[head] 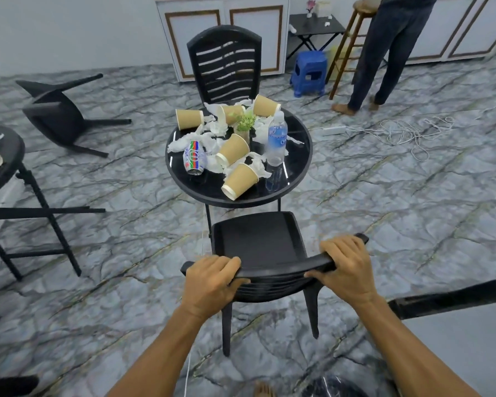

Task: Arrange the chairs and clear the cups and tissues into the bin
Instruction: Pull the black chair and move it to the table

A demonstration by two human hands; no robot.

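Both your hands grip the chair back: left hand [212, 277], right hand [345, 263], fingers curled over it | chair [258, 242] faces the table [295, 156] | cups [235, 151], tissues [216, 128] on top.

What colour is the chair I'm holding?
The chair is plain black, best seen in the head view.

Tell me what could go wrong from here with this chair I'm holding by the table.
The left hand and right hand grip the chair back; pushed in hard, it could bump the table and tip the upright water bottle. The paper cup lying on its side near the table's edge could roll off.
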